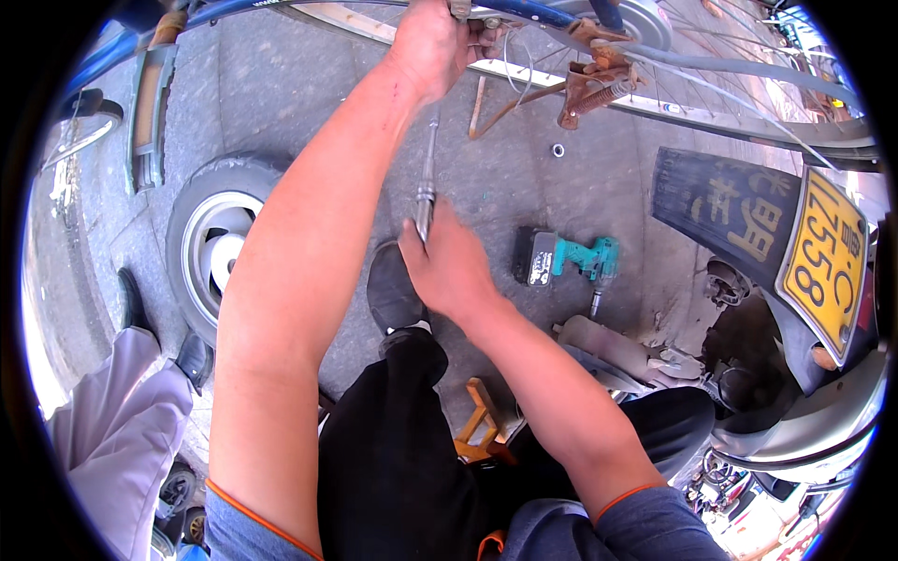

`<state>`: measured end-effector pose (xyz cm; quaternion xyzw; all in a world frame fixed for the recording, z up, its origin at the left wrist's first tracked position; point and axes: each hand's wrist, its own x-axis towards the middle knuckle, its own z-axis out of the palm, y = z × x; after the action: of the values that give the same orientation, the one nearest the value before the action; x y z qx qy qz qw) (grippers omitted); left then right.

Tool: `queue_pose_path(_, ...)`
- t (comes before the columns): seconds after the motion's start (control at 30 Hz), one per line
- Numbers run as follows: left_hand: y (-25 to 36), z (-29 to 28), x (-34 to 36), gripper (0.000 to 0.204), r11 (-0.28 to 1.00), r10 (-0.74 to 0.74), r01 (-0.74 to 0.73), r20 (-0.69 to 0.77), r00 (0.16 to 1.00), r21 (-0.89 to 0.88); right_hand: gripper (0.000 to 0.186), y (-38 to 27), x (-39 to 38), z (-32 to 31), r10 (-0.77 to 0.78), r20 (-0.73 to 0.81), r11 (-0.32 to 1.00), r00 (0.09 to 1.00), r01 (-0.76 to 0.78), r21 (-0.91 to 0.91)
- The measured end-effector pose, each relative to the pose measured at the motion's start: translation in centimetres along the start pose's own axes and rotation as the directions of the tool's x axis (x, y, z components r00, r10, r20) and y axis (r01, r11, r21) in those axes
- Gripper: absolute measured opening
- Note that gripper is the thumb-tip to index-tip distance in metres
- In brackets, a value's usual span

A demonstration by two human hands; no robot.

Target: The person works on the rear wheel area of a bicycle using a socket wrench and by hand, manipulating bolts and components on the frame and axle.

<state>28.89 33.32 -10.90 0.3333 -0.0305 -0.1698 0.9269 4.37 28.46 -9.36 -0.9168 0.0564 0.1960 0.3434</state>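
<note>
While leaning over grey paving [524,182], has a blue bicycle [538,11] across its far edge, frame and spoked wheel close to both hands, likely for easy reach from a low seat. Has the rear of a motor vehicle, with black mudguard [692,196] and yellow plate [823,266], along the right edge, beside but apart from the bicycle. Has a loose wheel [192,257] toward the left edge, partly behind the left forearm, presumably there to leave the middle free. Has a teal cordless drill [566,257] right of the middle, socket toward the near edge, probably for quick pick-up. Sets the left hand [432,42] against the bicycle's underside, fingers curled close together, perhaps for steadying; cannot tell what between them. Wraps the right hand [451,266] round a slim metal tool [426,192], thumb and forefinger pressed to the handle, other fingers hidden, shaft toward the bicycle, apparently for aim; cannot tell whether touching. Has a small metal ring [557,150] on the paving, near the bicycle.
</note>
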Motion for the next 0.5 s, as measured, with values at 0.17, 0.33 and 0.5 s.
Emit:
queue_pose_path(0.17, 0.2, 0.7, 0.2, 0.027, 0.997, -0.031, 0.028, 0.035, 0.999, 0.069, 0.056, 0.0, -8.4, -2.2, -0.024, -0.032, 0.940, 0.999, 0.034, 0.339)
queue_pose_path(0.33, 0.2, 2.5, 0.0, 0.023, 0.999, -0.028, 0.024, -0.145, 0.989, -0.034, 0.044, -1.0, -9.6, -4.2, -0.001, -0.114, 0.886, 0.994, 0.053, 0.461)
queue_pose_path(0.5, 2.8, -3.9, -0.3, 0.026, 0.974, -0.013, 0.022, -0.038, 0.999, 0.225, 0.051, -1.1, -9.6, -2.2, -0.093, -0.104, 0.965, 0.990, 0.115, 0.234)
